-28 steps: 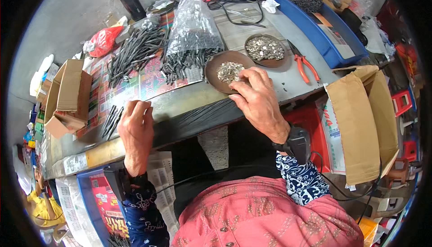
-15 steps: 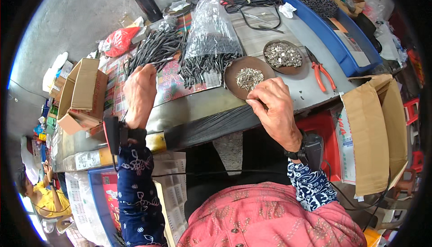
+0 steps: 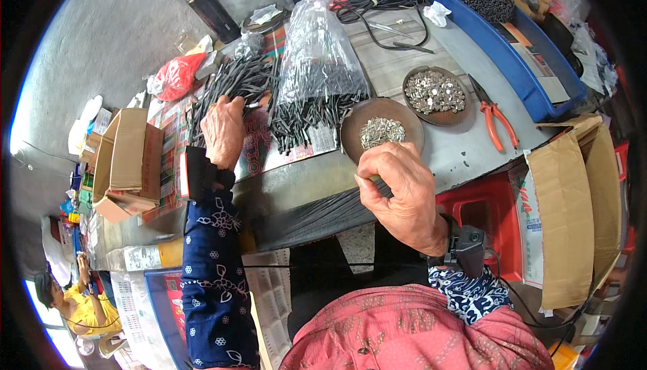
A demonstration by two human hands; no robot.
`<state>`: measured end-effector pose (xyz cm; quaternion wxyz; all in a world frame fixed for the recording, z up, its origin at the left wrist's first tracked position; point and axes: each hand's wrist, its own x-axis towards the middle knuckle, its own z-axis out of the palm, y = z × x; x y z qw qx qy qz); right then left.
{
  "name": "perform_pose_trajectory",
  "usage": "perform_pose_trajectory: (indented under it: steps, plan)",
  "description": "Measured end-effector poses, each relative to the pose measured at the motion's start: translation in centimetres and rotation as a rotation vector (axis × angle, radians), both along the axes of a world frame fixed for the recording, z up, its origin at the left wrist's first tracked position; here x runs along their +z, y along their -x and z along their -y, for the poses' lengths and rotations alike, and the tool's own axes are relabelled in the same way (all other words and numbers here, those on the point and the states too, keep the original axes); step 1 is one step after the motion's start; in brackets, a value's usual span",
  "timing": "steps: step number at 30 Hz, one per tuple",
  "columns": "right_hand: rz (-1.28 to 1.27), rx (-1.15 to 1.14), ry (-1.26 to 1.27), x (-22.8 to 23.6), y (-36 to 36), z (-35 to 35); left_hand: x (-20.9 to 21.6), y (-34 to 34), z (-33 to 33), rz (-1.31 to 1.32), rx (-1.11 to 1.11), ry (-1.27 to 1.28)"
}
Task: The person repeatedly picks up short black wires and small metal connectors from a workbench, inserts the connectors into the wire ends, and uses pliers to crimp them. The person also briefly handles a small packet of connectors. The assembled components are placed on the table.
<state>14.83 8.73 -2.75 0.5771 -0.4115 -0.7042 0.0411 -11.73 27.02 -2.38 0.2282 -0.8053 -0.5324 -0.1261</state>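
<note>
My left hand [image 3: 224, 133] reaches into the near edge of a loose pile of thin black strips [image 3: 246, 77]. Its fingers are curled and point away, so what they grip, if anything, is hidden. Over the near rim of a brown round dish [image 3: 352, 127] is my right hand [image 3: 401, 198], thumb and fingers pinched; anything between them is too small to make out. Small slender metal pieces [image 3: 381, 131] lie heaped in that dish. A second brown dish [image 3: 450, 118] beside it holds small round silvery pieces [image 3: 431, 91]. More black strips stick out of a clear plastic bag [image 3: 317, 46].
Red-handled pliers [image 3: 497, 124] lie right of the dishes, near a long blue tray [image 3: 539, 94]. Open cardboard boxes stand at left [image 3: 128, 158] and right [image 3: 559, 215]. Behind are a black flask [image 3: 210, 11], a red bag [image 3: 176, 79] and a black cable [image 3: 377, 36]. Another person [image 3: 84, 306] sits far left.
My left hand has moved right and forward to the black strips. My right hand has come slightly nearer, still pinched by the dish. The whole view has shifted a little.
</note>
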Motion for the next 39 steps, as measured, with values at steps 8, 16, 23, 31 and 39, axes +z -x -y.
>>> perform_pose_trajectory:
  steps: [8, 16, 23, 31, 39]
  plan:
    - [0.042, 0.054, 0.067, 0.2, -0.3, 0.7, 0.6, -0.9, 1.7, 0.331, -0.105, -0.068]
    - [0.119, 0.07, 0.066, 1.6, 0.1, 2.7, 5.6, -5.0, 12.3, 1.267, -0.289, 0.664]
    - [0.197, 0.071, 0.012, 2.1, 0.6, 4.2, 6.6, -6.3, 20.9, 1.596, -0.46, 0.896]
    - [0.383, 0.053, -0.08, 2.3, 1.5, 5.3, 3.9, -7.7, 24.4, 1.443, -0.391, 0.705]
    - [0.498, 0.102, -0.022, 2.4, 1.6, 6.2, 2.9, -8.0, 24.8, 1.369, -0.409, 0.694]
